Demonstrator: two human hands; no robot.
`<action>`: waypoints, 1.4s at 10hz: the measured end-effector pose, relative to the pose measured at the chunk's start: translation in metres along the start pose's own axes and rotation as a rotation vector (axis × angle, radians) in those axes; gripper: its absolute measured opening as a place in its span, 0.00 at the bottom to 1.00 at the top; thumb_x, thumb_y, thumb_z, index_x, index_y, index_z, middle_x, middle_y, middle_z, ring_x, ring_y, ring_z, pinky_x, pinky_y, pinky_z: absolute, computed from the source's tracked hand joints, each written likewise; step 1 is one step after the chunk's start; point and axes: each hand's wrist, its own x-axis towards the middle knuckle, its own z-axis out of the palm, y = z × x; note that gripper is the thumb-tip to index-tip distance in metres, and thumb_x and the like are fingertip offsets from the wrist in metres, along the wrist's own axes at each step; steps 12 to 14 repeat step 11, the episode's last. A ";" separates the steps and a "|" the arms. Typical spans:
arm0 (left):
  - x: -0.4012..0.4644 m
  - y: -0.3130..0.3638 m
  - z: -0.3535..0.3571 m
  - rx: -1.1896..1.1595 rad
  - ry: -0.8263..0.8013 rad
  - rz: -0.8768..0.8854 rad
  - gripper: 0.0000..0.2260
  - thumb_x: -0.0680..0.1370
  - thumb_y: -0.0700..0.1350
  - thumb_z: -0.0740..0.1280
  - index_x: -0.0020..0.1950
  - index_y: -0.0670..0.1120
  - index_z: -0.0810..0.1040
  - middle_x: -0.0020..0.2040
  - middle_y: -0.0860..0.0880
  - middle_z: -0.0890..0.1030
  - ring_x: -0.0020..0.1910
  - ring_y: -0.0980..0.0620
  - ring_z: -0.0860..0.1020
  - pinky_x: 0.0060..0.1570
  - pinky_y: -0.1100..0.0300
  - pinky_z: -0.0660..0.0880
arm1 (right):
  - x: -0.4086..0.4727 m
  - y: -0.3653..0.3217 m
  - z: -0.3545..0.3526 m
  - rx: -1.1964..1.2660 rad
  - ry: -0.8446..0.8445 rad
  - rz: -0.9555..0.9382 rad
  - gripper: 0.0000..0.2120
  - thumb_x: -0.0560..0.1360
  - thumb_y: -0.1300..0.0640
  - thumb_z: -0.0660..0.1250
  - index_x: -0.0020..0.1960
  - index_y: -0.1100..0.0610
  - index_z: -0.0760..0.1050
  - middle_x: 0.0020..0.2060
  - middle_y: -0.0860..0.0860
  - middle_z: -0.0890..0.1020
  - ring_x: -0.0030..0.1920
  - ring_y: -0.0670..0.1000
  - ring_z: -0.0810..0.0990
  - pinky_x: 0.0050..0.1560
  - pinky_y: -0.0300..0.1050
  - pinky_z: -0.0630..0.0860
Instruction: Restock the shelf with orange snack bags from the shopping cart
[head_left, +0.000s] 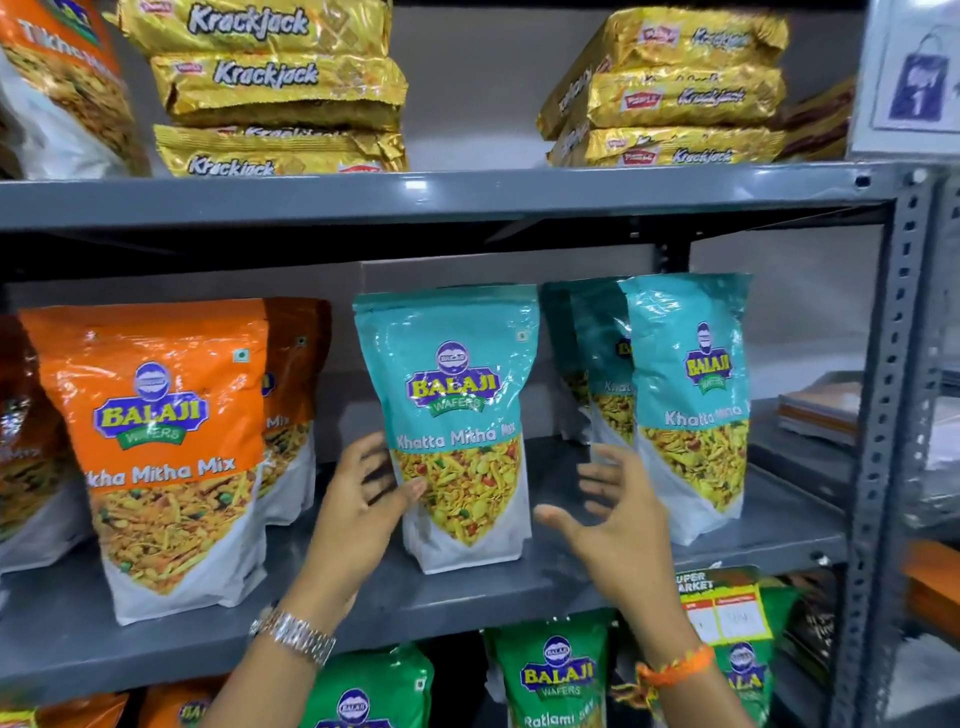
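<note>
Middle shelf (467, 587), grey steel: a teal Khatta Mitha Mix pouch (457, 415) stands upright near the front edge, touched on its left side by the left hand (358, 504), thumb on the face, fingers behind; a light steadying grip, not a lift. The right hand (618, 514) is held apart from the pouch, fingers spread wide, holding nothing. The orange Tikha Mitha Mix bags (156, 441) stand at the left of the same shelf, one in front and more behind. The shopping cart is not in view. Step judged: straightening stock to make room, no orange bag in hand. Next move calls for a return to the cart. Open room lies between the teal pouch and the teal group (685, 395) at right; headroom under the upper shelf is limited.
</note>
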 end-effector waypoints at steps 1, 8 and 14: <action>-0.002 -0.003 0.004 0.008 0.008 0.016 0.27 0.72 0.38 0.76 0.65 0.58 0.71 0.60 0.57 0.80 0.53 0.66 0.82 0.45 0.69 0.79 | 0.007 0.011 -0.034 -0.017 0.298 -0.031 0.37 0.56 0.47 0.82 0.60 0.43 0.68 0.52 0.44 0.78 0.53 0.45 0.80 0.55 0.45 0.80; 0.005 -0.023 0.023 0.145 -0.122 -0.061 0.39 0.54 0.45 0.85 0.52 0.72 0.68 0.54 0.71 0.81 0.51 0.75 0.78 0.51 0.67 0.74 | 0.057 0.041 -0.079 -0.492 0.310 0.185 0.67 0.50 0.45 0.85 0.77 0.53 0.49 0.66 0.62 0.68 0.66 0.67 0.70 0.66 0.61 0.70; -0.007 -0.012 0.024 0.243 -0.020 -0.028 0.42 0.57 0.45 0.86 0.63 0.60 0.67 0.60 0.57 0.80 0.58 0.57 0.80 0.61 0.53 0.76 | 0.050 0.032 -0.079 -0.486 0.324 0.177 0.69 0.51 0.45 0.85 0.79 0.58 0.47 0.69 0.64 0.66 0.69 0.67 0.67 0.70 0.61 0.65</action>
